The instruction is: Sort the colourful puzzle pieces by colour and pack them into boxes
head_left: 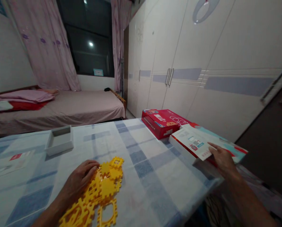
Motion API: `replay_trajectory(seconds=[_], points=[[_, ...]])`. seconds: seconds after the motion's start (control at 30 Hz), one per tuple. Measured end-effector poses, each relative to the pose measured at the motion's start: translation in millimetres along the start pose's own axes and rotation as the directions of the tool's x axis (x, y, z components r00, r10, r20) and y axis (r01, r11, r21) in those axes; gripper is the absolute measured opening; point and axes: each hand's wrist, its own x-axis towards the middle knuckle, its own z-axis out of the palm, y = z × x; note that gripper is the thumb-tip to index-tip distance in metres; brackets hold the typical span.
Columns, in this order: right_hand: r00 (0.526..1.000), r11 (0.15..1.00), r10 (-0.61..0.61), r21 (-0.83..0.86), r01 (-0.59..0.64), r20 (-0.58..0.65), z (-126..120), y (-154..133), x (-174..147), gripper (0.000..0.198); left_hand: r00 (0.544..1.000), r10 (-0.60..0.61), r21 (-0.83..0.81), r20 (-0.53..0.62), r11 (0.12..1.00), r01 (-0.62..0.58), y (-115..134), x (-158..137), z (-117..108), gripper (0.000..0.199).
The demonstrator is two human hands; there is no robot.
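Several yellow interlocking plastic pieces (107,186) with notched edges, some solid and some with openings, lie in a loose pile on the table. My left hand (82,176) rests at the pile's left side, fingers slightly bent and touching it, apparently without gripping a piece. At the right table edge, my right hand (222,159) has its fingers closed on the near corner of a white printed sheet (194,142), the thumb hidden beneath. That sheet lies over an open box (182,148) with white sides.
A red printed box (163,121) stands behind the sheet. Left on the checked tablecloth (141,164) are an open grey-white tray (60,142) and a flat printed paper (11,162). Beyond the table are a bed (88,104) and a white wardrobe (181,56).
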Motion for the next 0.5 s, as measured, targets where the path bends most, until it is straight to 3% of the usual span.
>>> replay_trajectory(seconds=[0.1,0.17,0.23,0.3,0.4,0.5], points=[[0.992,0.992,0.125,0.004,-0.125,0.037,8,-1,1,0.048,1.000,0.003,0.015,0.004,1.000,-0.003,1,0,-1,0.039],[0.992,0.981,0.122,-0.153,-0.116,0.030,13,-7,-2,0.048,1.000,0.009,0.020,-0.008,1.000,-0.009,1,0,-2,0.040],[1.000,0.913,0.022,-0.406,-0.019,0.001,17,-13,-7,0.048,1.000,0.013,0.024,-0.023,1.000,-0.012,0,0,-2,0.040],[0.992,0.786,-0.122,-0.612,0.088,-0.013,20,-17,-15,0.051,1.000,0.016,0.026,-0.026,1.000,-0.016,0,0,-2,0.041],[0.966,0.640,-0.255,-0.744,0.189,0.026,25,-25,-29,0.062,1.000,0.013,0.025,-0.010,1.000,-0.013,0,0,-1,0.040],[0.935,0.531,-0.311,-0.786,0.318,0.169,34,-33,-41,0.072,1.000,0.004,0.023,0.000,1.000,-0.004,0,-1,-1,0.040]])
